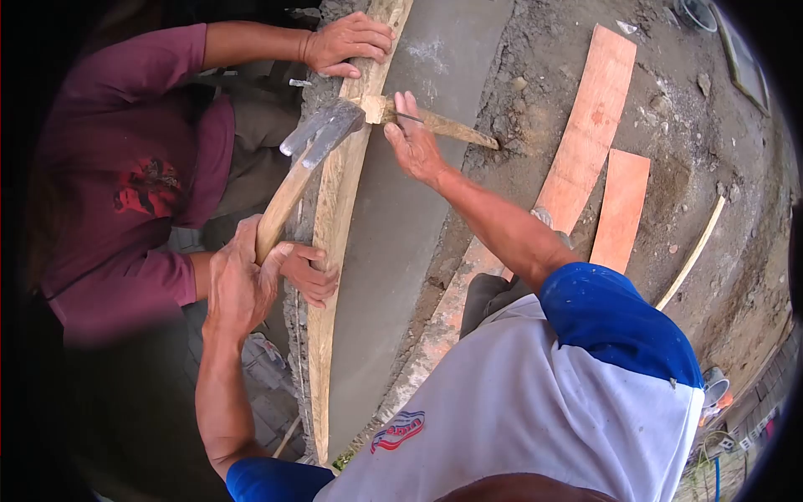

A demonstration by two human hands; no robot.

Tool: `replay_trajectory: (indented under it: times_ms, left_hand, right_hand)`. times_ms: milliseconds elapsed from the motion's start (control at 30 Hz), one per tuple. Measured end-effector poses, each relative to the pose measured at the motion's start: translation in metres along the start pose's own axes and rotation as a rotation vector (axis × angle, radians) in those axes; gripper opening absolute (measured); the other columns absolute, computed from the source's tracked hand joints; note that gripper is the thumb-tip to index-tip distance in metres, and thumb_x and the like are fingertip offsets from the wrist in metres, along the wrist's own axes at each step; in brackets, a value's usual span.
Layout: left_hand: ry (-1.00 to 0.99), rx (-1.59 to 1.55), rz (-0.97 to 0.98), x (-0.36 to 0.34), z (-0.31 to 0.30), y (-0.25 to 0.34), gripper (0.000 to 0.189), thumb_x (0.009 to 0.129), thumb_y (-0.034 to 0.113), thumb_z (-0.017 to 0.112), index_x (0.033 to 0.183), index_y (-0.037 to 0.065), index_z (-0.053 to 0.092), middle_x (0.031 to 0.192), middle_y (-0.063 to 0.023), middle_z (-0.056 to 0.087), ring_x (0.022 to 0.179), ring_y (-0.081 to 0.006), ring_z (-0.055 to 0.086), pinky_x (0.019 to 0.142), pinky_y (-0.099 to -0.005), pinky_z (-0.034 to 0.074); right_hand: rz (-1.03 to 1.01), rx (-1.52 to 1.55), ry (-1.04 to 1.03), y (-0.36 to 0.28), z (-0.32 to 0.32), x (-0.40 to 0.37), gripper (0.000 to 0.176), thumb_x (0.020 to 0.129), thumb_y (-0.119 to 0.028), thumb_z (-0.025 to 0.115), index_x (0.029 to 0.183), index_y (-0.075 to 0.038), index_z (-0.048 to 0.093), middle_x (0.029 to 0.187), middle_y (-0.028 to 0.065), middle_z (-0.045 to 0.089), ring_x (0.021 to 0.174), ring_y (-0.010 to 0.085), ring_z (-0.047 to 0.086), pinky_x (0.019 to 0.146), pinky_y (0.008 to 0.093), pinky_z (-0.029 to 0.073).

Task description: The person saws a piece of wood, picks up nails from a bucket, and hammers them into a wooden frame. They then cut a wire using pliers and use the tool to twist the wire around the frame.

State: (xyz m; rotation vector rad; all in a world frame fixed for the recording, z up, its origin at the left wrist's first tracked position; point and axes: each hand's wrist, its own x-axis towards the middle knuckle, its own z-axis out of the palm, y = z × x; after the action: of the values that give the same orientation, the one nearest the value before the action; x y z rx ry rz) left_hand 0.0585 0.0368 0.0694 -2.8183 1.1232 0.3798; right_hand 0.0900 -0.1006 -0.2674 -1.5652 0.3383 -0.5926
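My left hand [238,284] grips the wooden handle of a hammer [322,134], whose steel head rests against the top of a long upright form plank [335,217]. My right hand [414,142] pinches a thin nail [408,117] against a short wooden stake [439,125] that meets the plank at an angle. A co-worker in a maroon shirt [125,167] holds the plank with one hand [347,42] at its far end and the other hand [309,272] just beside my left hand.
Smooth grey concrete [401,217] lies along the plank's right side. Two orange boards [594,117] [621,209] and a thin stick [694,251] lie on the rubble-strewn dirt to the right. A bucket [694,12] stands at the top right.
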Motion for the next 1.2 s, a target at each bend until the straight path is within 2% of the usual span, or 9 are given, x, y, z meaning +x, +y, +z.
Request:
replay_trajectory:
  times_ms: [233, 267, 367, 567, 700, 800, 900, 1067, 1200]
  left_hand:
    - [-0.147, 0.168, 0.236, 0.057, -0.036, 0.010, 0.035, 0.090, 0.016, 0.063, 0.118, 0.001, 0.049, 0.076, -0.0214, 0.057, 0.071, -0.0422, 0.060, 0.062, -0.0431, 0.045]
    - [-0.190, 0.197, 0.273, 0.064, -0.038, 0.019, 0.035, 0.090, 0.016, 0.063, 0.118, 0.000, 0.049, 0.076, -0.0217, 0.057, 0.071, -0.0425, 0.060, 0.062, -0.0435, 0.045]
    - [-0.219, 0.355, 0.494, 0.086, -0.028, 0.042, 0.031, 0.088, 0.013, 0.064, 0.111, -0.001, 0.048, 0.075, -0.0246, 0.057, 0.073, -0.0443, 0.059, 0.062, -0.0467, 0.044]
    - [-0.234, 0.729, 0.682, 0.091, -0.010, 0.077, 0.027, 0.088, 0.016, 0.063, 0.101, -0.001, 0.046, 0.073, -0.0249, 0.059, 0.074, -0.0441, 0.060, 0.063, -0.0507, 0.044]
    - [-0.237, 0.734, 0.774, 0.078, -0.016, 0.090, 0.029, 0.089, 0.017, 0.064, 0.105, -0.001, 0.048, 0.075, -0.0232, 0.061, 0.073, -0.0425, 0.062, 0.064, -0.0473, 0.047]
    - [-0.106, 0.432, 0.953, 0.056, -0.026, 0.119, 0.036, 0.087, 0.016, 0.066, 0.114, 0.001, 0.047, 0.076, -0.0201, 0.062, 0.076, -0.0436, 0.062, 0.064, -0.0468, 0.049]
    - [-0.037, 0.186, 1.028, 0.045, -0.024, 0.143, 0.038, 0.087, 0.016, 0.065, 0.116, 0.001, 0.047, 0.078, -0.0215, 0.063, 0.074, -0.0439, 0.063, 0.063, -0.0488, 0.049]
    - [-0.258, 1.082, 0.774, 0.098, -0.001, 0.121, 0.034, 0.086, 0.015, 0.063, 0.111, 0.002, 0.045, 0.084, -0.0224, 0.066, 0.081, -0.0393, 0.066, 0.069, -0.0493, 0.051]
    - [-0.190, 0.943, 0.891, 0.108, -0.008, 0.126, 0.031, 0.087, 0.018, 0.063, 0.111, 0.005, 0.047, 0.084, -0.0204, 0.066, 0.081, -0.0389, 0.065, 0.071, -0.0499, 0.050]
  right_hand:
    - [0.298, 0.067, 0.196, -0.025, 0.016, 0.011, 0.054, 0.098, -0.042, 0.028, 0.140, -0.014, 0.047, 0.150, 0.0244, 0.031, 0.125, 0.0432, 0.045, 0.103, 0.0455, 0.038]
    - [0.339, 0.004, 0.224, -0.031, 0.016, 0.014, 0.051, 0.097, -0.040, 0.033, 0.130, -0.009, 0.057, 0.138, 0.0265, 0.047, 0.115, 0.0423, 0.054, 0.098, 0.0466, 0.042]
    - [0.459, -0.130, -0.080, -0.042, -0.004, 0.019, 0.049, 0.094, -0.040, 0.038, 0.114, -0.004, 0.065, 0.116, 0.0271, 0.061, 0.104, 0.0424, 0.060, 0.091, 0.0478, 0.046]
    - [0.217, 0.126, 0.259, -0.015, 0.003, -0.001, 0.049, 0.083, -0.041, 0.060, 0.105, 0.002, 0.067, 0.092, 0.0259, 0.067, 0.090, 0.0414, 0.065, 0.080, 0.0473, 0.050]
    - [0.016, 0.008, 0.420, 0.057, 0.036, -0.015, 0.059, 0.090, -0.033, 0.060, 0.141, -0.009, 0.043, 0.139, 0.0211, 0.048, 0.125, 0.0369, 0.049, 0.105, 0.0418, 0.039]
    - [0.174, -0.047, 0.190, 0.045, 0.022, -0.015, 0.062, 0.095, -0.032, 0.055, 0.149, -0.016, 0.028, 0.155, 0.0115, 0.026, 0.134, 0.0347, 0.039, 0.112, 0.0411, 0.033]
    - [0.179, -0.062, 0.256, 0.051, 0.034, -0.011, 0.060, 0.096, -0.032, 0.054, 0.148, -0.015, 0.031, 0.155, 0.0098, 0.028, 0.134, 0.0347, 0.039, 0.111, 0.0423, 0.033]
    - [0.166, -0.102, 0.290, 0.054, 0.030, -0.008, 0.059, 0.096, -0.031, 0.054, 0.148, -0.015, 0.031, 0.154, 0.0110, 0.030, 0.134, 0.0346, 0.039, 0.111, 0.0427, 0.034]
    - [0.172, -0.062, 0.285, 0.051, 0.036, -0.013, 0.058, 0.096, -0.029, 0.054, 0.148, -0.015, 0.032, 0.153, 0.0125, 0.031, 0.134, 0.0349, 0.039, 0.111, 0.0428, 0.034]
